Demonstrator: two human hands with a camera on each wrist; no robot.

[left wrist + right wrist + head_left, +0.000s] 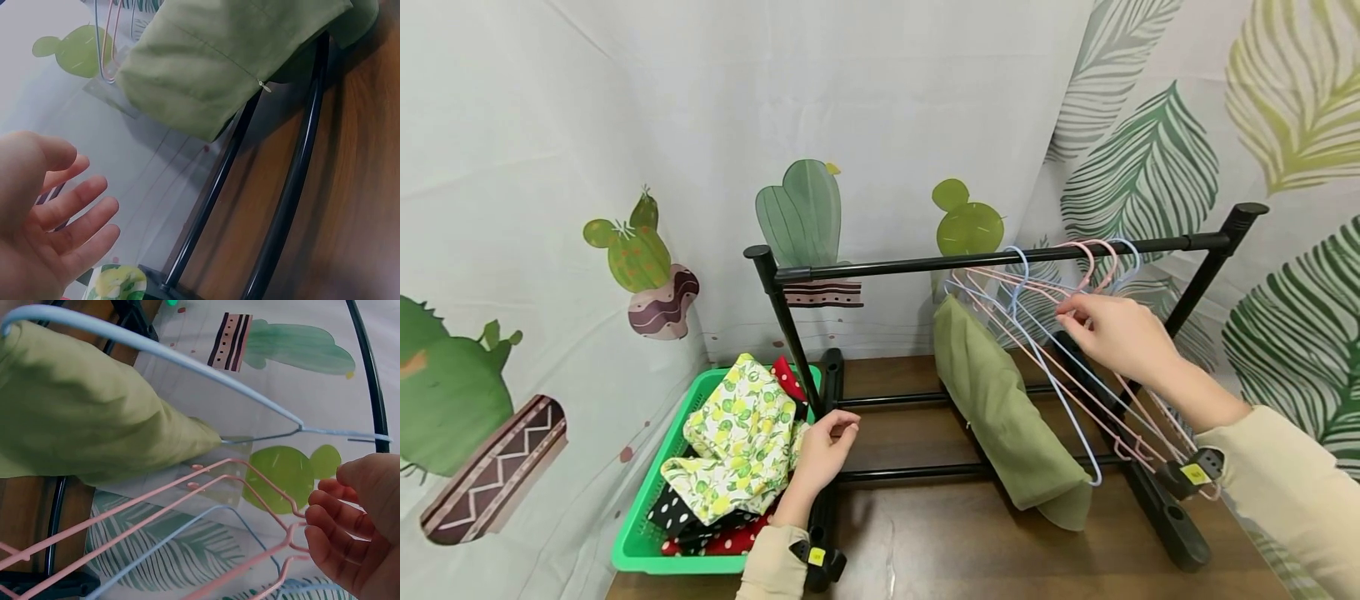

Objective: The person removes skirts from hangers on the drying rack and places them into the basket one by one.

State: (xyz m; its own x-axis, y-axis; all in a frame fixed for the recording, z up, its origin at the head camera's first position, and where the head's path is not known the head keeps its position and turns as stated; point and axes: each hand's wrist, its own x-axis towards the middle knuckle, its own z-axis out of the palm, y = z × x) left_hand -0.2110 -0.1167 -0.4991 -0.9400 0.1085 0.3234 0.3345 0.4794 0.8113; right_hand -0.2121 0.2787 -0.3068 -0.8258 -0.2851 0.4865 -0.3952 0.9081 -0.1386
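Observation:
My right hand (1112, 333) is beside the hangers just under the top rail, its fingers loosely bent with nothing between them. Close by, a blue hanger (187, 359) hooks over the rail and carries a green cloth (1000, 408), which slants downward. A small zip pull (265, 86) shows on this cloth in the left wrist view. Pink hangers (125, 507) pass behind the right fingertips in the right wrist view. My left hand (827, 450) hovers by the rack's left post, fingers relaxed and holding nothing, apart from the green cloth.
The black rack's top rail (887, 268) spans two posts above a wooden table (917, 533). At left, a green basket (677, 567) contains a lemon-print cloth (737, 433) over black and red dotted cloths. A patterned curtain (880, 100) hangs behind.

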